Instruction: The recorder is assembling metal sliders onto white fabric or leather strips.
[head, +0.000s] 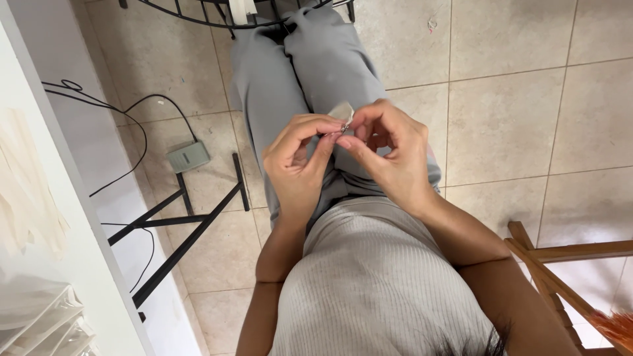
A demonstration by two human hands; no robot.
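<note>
Head view, with the person's grey-trousered lap (pixel 297 72) as the landmark. To the left of the lap the room is hemmed in: a white table edge (pixel 72 217) runs down the frame, a black metal frame (pixel 191 227) slants across the floor beside it, and a small grey box (pixel 188 156) with black cables (pixel 99 105) lies on the tiles between the two. Beyond the knees a curved black wire rim (pixel 217 20) closes off the top of the frame. To the right of the lap the beige tiled floor (pixel 527 112) lies open as far as the picture's edge, with only wooden slats (pixel 560 264) at the lower right corner.

Both hands meet above the lap, close to the body. The left hand (pixel 297 165) is curled, its thumb and forefinger pinched together on a small metal piece (pixel 344 128), too small to make out. The right hand (pixel 389 148) is curled the same way, its fingertips pressed onto the same spot from the other side, so the two hands touch there. A scrap of pale translucent material (pixel 341 111) stands up just past the fingertips, caught between both hands, over the thighs
</note>
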